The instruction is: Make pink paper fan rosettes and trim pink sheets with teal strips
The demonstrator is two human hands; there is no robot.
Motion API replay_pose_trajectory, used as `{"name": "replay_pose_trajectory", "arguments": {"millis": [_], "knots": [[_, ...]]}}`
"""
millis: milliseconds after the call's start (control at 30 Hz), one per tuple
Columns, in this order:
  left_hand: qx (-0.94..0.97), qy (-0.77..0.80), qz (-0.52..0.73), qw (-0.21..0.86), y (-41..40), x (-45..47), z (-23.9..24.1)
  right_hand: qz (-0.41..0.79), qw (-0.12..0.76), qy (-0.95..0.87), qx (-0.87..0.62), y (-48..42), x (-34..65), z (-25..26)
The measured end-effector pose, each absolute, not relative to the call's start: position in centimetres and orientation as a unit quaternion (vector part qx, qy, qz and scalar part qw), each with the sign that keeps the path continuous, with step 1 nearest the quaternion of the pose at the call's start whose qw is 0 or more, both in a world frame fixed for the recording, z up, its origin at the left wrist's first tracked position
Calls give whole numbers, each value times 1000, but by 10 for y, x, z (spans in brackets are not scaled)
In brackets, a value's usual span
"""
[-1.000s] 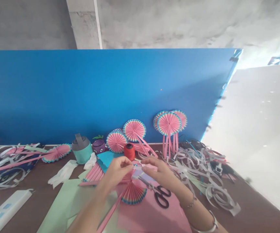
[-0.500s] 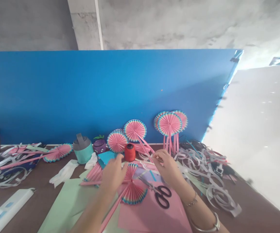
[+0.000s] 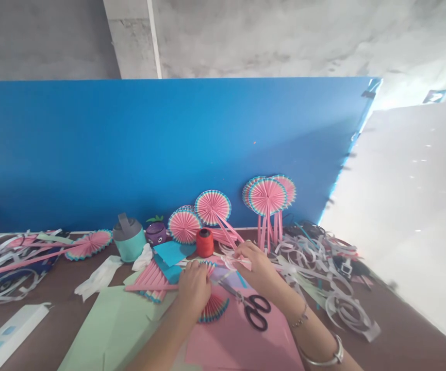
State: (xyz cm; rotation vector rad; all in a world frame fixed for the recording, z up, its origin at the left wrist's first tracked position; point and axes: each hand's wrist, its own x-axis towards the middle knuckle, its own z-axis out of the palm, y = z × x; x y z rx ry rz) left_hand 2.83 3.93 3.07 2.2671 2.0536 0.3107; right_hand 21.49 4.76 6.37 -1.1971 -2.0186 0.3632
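My left hand (image 3: pixel 195 284) rests with curled fingers on a pink pleated paper fan (image 3: pixel 213 309), covering its middle and upper part. To its right, my right hand (image 3: pixel 257 265) is pinched around a thin white strip (image 3: pixel 242 262) over the loose strips. Black-handled scissors (image 3: pixel 257 312) lie on the pink paper sheet (image 3: pixel 242 342), just below my right hand. Beside my left hand is a folded pink paper piece (image 3: pixel 155 278) with striped edges, and a long pink stick (image 3: pixel 145 287) crosses it. A red thread spool (image 3: pixel 204 243) stands behind my hands.
Finished pink fans (image 3: pixel 268 197) lean against the blue partition (image 3: pixel 168 144). A teal cup (image 3: pixel 129 242) and a purple pot (image 3: pixel 155 233) stand back left. Curled white strips (image 3: pixel 346 304) spread at right. Green paper (image 3: pixel 106 324) lies at front left, beside a white box (image 3: pixel 12 335).
My left hand has come down and right onto the fan, closing over its middle. My right hand has shifted slightly left and lower, with a white strip now at its fingers.
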Motion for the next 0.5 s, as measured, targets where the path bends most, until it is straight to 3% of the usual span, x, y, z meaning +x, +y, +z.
{"name": "replay_pose_trajectory", "arguments": {"millis": [333, 500], "knots": [[736, 675, 6, 59, 17, 17, 68, 167, 371, -797, -447, 49, 222, 68], [756, 650, -15, 75, 12, 20, 64, 187, 356, -793, -459, 48, 222, 70]]}}
